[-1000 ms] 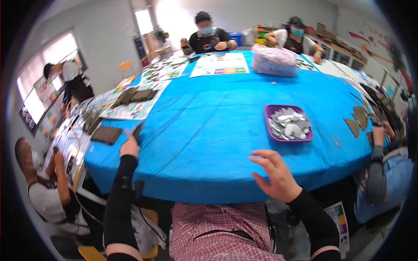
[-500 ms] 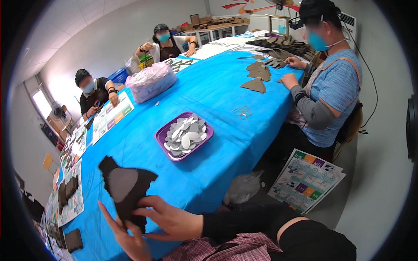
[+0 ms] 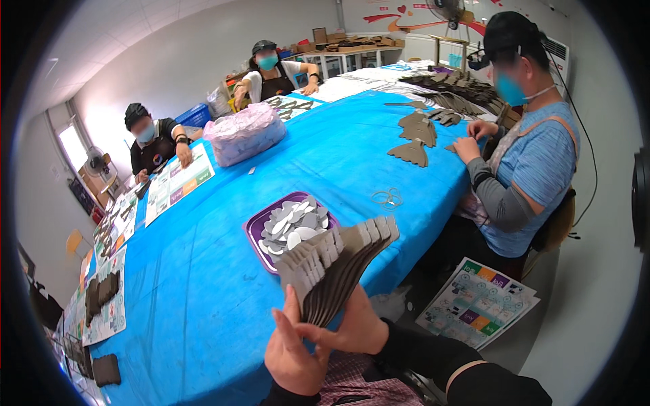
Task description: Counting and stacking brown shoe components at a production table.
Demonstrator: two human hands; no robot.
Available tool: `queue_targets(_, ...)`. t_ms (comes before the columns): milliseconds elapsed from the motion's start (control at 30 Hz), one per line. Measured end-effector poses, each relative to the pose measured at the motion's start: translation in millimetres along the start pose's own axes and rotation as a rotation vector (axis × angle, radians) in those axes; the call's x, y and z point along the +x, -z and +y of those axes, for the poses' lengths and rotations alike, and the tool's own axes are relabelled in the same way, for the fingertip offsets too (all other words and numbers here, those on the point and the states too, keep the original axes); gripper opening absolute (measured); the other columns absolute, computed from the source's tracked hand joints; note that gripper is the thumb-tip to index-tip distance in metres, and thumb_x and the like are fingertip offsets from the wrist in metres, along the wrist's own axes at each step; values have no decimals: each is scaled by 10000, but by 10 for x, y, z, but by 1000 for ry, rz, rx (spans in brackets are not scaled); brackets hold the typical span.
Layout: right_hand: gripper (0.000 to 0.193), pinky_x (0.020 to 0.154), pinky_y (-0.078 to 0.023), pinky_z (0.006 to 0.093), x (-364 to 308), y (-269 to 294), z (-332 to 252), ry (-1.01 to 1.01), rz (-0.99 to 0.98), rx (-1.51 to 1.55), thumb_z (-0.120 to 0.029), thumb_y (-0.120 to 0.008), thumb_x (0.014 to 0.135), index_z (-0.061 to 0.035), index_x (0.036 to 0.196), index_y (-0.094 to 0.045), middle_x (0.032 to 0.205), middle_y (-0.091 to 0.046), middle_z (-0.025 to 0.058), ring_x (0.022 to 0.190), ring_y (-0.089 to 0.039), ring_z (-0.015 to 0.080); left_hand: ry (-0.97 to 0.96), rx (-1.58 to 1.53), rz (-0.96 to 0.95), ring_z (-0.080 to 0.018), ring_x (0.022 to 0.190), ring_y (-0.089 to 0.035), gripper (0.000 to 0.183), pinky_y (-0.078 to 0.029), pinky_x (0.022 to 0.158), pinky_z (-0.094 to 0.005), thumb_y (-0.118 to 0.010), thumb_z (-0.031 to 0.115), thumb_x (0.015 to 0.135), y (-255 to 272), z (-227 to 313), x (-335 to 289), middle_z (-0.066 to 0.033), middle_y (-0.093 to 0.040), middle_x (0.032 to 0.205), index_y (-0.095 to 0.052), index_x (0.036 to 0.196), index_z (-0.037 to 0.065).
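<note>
Both my hands hold a thick stack of grey-brown fan-shaped pieces [image 3: 332, 277] with notched ends, fanned out above the near edge of the table. My left hand [image 3: 294, 355] is closed around its narrow lower end from the left. My right hand [image 3: 353, 326] grips the same end from the right, its fingers meeting the left ones. Partly behind the stack stands a purple tray [image 3: 252, 233] holding many flat grey and white ovals [image 3: 291, 223]. The stack hides the tray's near right corner.
A blue cloth [image 3: 183, 291] covers the table. Rubber bands [image 3: 387, 197] lie near more fan-shaped pieces [image 3: 416, 128]. Farther off sits a pink-wrapped bundle [image 3: 245, 135]. A person [image 3: 525, 155] works at the right, two others at the far left. Printed sheets [image 3: 474, 301] stick out lower right.
The stack has swung right and tilted, so its layered notched ends now show where a dark flat face did. Both hands moved right with it, and the stack now overlaps the tray.
</note>
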State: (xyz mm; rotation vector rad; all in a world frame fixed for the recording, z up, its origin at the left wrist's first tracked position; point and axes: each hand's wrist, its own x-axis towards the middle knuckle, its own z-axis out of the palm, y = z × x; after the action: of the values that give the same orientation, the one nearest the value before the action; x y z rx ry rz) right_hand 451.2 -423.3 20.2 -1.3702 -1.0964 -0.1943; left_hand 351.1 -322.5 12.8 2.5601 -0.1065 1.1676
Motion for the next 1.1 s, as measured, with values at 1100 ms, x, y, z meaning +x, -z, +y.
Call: queue_targets(1100,512,898,-381,414,730,2710,3204,-610,424,-1039,-352,-589,865,54,1128,-421,1070,-534,195,984,-500,298,316,173,-421,-359,992,-523,590,-378,864,-418,-561,-2,730,-442,-627,-150,-185,-572,1106,-397,1296,-39)
